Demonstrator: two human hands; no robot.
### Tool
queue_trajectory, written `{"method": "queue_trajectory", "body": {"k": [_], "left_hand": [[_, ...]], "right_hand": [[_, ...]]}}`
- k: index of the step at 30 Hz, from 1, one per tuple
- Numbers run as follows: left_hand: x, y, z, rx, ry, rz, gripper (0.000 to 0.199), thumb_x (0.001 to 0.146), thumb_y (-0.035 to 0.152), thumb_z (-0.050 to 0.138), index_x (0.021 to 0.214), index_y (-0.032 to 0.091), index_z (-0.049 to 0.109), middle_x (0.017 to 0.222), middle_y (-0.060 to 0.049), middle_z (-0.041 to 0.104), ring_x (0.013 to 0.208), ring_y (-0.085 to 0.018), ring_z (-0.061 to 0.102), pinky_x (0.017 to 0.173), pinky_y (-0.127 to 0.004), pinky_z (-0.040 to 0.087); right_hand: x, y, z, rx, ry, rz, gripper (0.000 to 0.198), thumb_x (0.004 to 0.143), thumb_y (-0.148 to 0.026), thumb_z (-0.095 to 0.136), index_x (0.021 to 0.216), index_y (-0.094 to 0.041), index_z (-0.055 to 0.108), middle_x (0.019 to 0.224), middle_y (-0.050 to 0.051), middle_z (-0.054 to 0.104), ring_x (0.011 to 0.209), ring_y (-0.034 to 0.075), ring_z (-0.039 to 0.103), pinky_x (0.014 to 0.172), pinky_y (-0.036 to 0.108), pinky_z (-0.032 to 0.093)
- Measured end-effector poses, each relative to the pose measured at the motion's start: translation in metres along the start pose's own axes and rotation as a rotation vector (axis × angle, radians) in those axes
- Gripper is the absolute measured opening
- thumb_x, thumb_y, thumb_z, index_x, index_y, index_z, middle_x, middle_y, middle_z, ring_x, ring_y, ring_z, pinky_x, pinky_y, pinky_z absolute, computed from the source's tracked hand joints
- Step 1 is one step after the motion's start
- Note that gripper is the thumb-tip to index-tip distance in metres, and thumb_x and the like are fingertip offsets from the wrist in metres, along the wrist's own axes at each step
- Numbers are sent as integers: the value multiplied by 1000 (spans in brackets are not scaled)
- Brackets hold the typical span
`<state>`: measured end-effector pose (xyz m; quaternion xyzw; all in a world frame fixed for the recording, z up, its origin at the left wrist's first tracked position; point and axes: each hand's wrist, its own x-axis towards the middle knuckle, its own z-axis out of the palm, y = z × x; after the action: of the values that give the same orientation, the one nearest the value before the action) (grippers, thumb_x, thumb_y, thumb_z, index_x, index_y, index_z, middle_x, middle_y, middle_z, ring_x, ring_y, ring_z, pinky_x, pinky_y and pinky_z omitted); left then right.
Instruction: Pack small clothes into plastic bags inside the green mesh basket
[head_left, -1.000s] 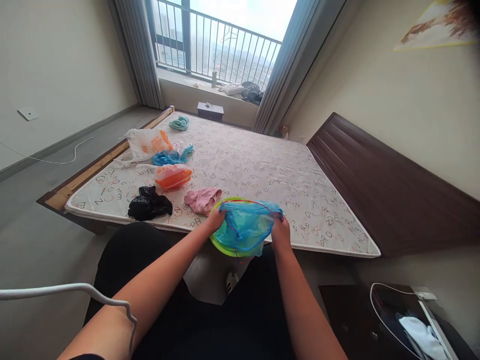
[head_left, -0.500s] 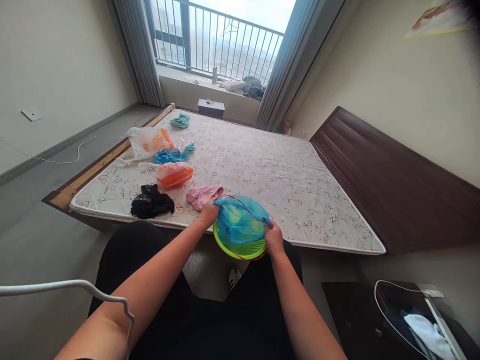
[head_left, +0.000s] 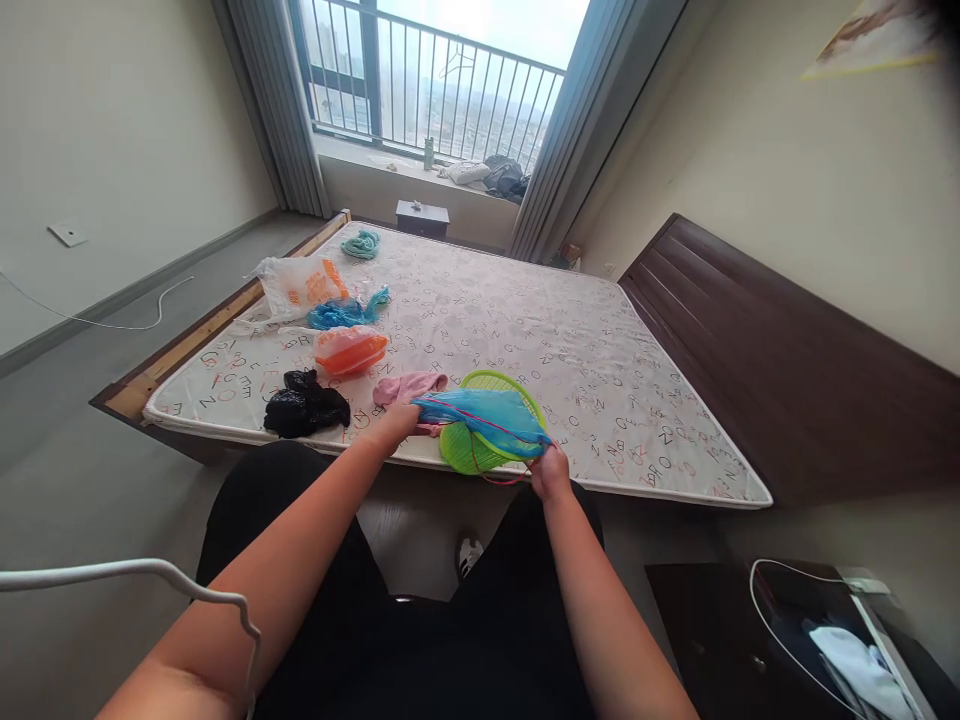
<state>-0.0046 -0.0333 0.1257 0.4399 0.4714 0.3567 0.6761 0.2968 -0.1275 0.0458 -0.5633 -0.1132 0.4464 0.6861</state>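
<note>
A blue plastic drawstring bag (head_left: pixel 487 412) is stretched sideways between my hands, its red cord hanging in a loop below. My left hand (head_left: pixel 397 424) is closed on the bag's left end, beside a pink cloth (head_left: pixel 407 387) on the mattress. My right hand (head_left: pixel 553 472) grips the right end. Behind and below the bag, a lime-green mesh basket (head_left: pixel 471 450) leans tilted at the mattress's near edge; the bag covers its middle. Whether my right fingers also touch the basket, I cannot tell.
The patterned mattress (head_left: pixel 592 370) carries a black plastic bag (head_left: pixel 306 405), an orange-and-white bag (head_left: pixel 351 350), a blue bag (head_left: pixel 341 312), a white bag (head_left: pixel 300 285) and a teal coil (head_left: pixel 361 244). A dark headboard (head_left: pixel 787 340) stands right. A white cable (head_left: pixel 150 570) crosses near my left arm.
My hands have moved apart, pulling the bag taut and narrow. The basket has shifted up and right onto the mattress edge and tipped, and the bag no longer sags inside it.
</note>
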Motion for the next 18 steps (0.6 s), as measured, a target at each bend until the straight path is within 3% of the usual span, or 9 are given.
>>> {"method": "queue_trajectory", "body": {"k": [3, 6, 10, 13, 16, 18], "left_hand": [[-5, 4, 7, -134, 8, 39, 46, 79, 29, 73, 124, 21, 72, 126, -13, 72, 108, -30, 70, 88, -44, 61], [-6, 4, 11, -287, -25, 77, 51, 81, 28, 72, 130, 19, 69, 126, -11, 73, 102, -24, 71, 80, -36, 63], [0, -3, 10, -390, 56, 5, 42, 83, 34, 72, 122, 17, 70, 99, -6, 77, 80, -19, 72, 64, -28, 61], [7, -10, 7, -419, 85, -48, 34, 85, 39, 70, 112, 17, 70, 84, -4, 74, 71, -18, 70, 59, -26, 58], [13, -17, 7, -379, 92, -76, 33, 86, 45, 69, 101, 15, 69, 78, -5, 72, 69, -20, 70, 57, -27, 56], [16, -21, 8, -316, 82, -23, 35, 86, 48, 70, 100, 16, 69, 79, -6, 73, 71, -22, 71, 59, -29, 57]], "right_hand": [[-1, -4, 6, 94, -103, 94, 21, 79, -34, 65, 98, -27, 69, 101, 0, 78, 90, 21, 73, 81, 40, 62], [-3, -7, 10, 97, -147, 139, 23, 84, -43, 61, 102, -31, 67, 110, -1, 77, 96, 22, 72, 84, 46, 61], [0, -7, 10, -8, -14, 129, 27, 82, -46, 60, 104, -32, 66, 112, -2, 75, 95, 22, 71, 79, 42, 59], [4, -5, 7, -132, 88, 27, 28, 80, -46, 62, 103, -30, 65, 104, -1, 75, 91, 21, 69, 74, 34, 56], [6, -4, 2, -217, 127, -57, 30, 76, -47, 66, 99, -27, 67, 97, 0, 74, 88, 19, 67, 68, 28, 51], [6, -4, -1, -254, 159, -71, 31, 73, -46, 67, 96, -26, 67, 94, 0, 73, 87, 19, 65, 65, 25, 49]]}}
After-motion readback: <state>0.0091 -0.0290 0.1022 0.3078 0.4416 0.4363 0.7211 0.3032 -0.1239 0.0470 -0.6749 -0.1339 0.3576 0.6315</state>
